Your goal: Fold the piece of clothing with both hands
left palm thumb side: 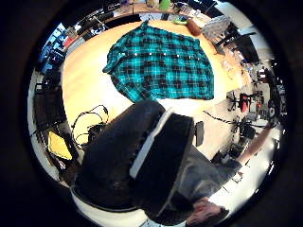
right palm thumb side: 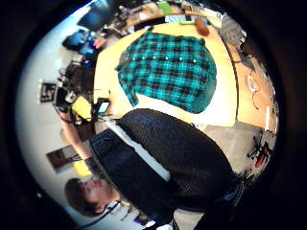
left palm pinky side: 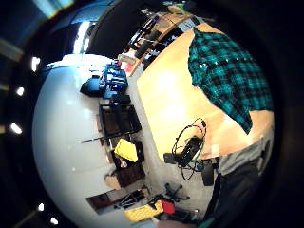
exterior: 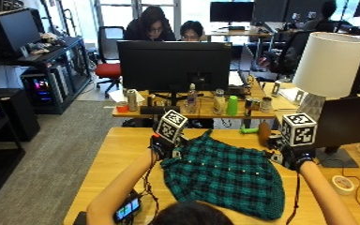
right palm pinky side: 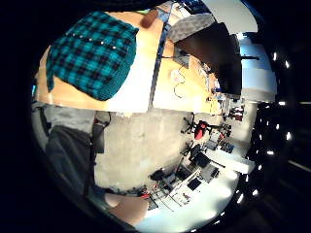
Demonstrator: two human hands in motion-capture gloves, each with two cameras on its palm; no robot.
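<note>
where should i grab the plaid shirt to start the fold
Take the green plaid shirt at its two far corners, one hand each, coming from above. It lies spread flat on the wooden table with a row of snaps up its middle, and the left hand and right hand are already raised near those corners.

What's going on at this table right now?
A person at a wooden table is about to fold a green plaid shirt, which lies spread flat and unfolded. The left hand is raised at the shirt's far left corner and the right hand at its far right edge. The palm views show the shirt from well above, so neither hand seems to grip it yet.
</note>
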